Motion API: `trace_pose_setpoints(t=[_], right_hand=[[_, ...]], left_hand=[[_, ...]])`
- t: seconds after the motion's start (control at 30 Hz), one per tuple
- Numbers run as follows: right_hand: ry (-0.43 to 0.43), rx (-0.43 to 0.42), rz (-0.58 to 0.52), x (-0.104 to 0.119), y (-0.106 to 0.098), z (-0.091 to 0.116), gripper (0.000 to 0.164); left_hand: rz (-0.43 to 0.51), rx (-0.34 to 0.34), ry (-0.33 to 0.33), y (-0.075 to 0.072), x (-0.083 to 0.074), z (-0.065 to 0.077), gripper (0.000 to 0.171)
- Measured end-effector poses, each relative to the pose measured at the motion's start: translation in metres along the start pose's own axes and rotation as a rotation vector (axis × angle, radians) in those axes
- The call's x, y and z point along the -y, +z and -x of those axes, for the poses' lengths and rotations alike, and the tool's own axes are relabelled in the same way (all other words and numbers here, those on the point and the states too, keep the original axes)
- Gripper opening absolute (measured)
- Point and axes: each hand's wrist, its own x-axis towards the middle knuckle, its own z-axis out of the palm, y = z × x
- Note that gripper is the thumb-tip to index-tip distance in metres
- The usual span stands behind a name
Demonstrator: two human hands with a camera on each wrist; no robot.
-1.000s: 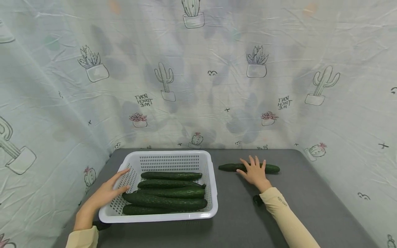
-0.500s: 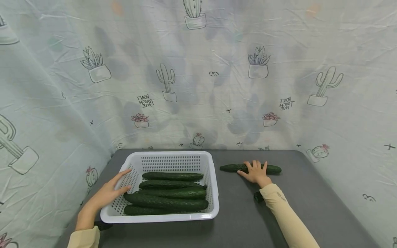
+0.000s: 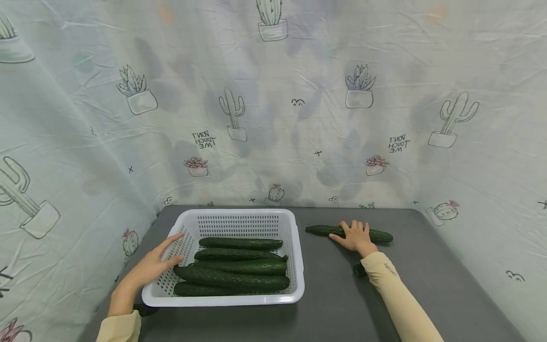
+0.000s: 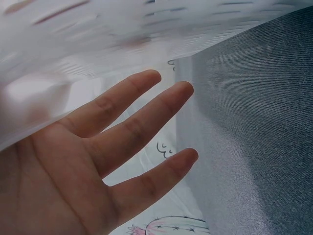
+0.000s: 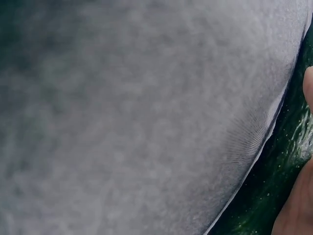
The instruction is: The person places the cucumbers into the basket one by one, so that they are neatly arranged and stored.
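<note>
On the right of the table lies a single dark green cucumber (image 3: 380, 236). My right hand (image 3: 356, 239) grips it from above at its middle, the fingers bent over its far side and the thumb at its near side. The right wrist view shows the cucumber's skin (image 5: 274, 181) close up beside part of that hand. My left hand (image 3: 149, 266) is at the left rim of a white plastic basket (image 3: 222, 301), thumb and index finger over the rim. Three straight, spread fingers (image 4: 142, 132) lie outside the basket wall in the left wrist view. Several cucumbers (image 3: 239, 267) lie side by side in the basket.
The grey table (image 3: 325, 304) has its far edge near a pale curtain (image 3: 273, 118) printed with cacti, which also hangs along both sides. A small black object (image 3: 360, 270) shows beside the right wrist. Another black piece (image 3: 146, 309) shows beside the left wrist.
My right hand has gone from spread fingers over the cucumber to fingers bent round it. The left hand holds its place at the basket. The whole head view has shifted slightly.
</note>
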Motion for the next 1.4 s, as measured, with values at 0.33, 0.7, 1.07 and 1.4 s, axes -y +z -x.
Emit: trace_pose_setpoints(t=[0.33,0.7,1.07,1.4], right_hand=[[0.033,0.004,0.044,-0.001,-0.002,0.002,0.072],[0.007,-0.009,0.064,0.011,-0.028,0.0,0.078],[-0.051,-0.127,0.105,0.029,-0.053,0.005,0.073],[-0.103,-0.187,0.117,0.046,-0.074,0.01,0.068]], left_hand=[[0.003,-0.004,0.008,0.0,-0.002,0.001,0.067],[-0.008,-0.004,0.0,0.0,-0.001,0.0,0.067],[-0.003,-0.01,0.006,-0.002,-0.004,0.002,0.067],[0.006,-0.007,0.011,0.0,-0.001,0.001,0.067]])
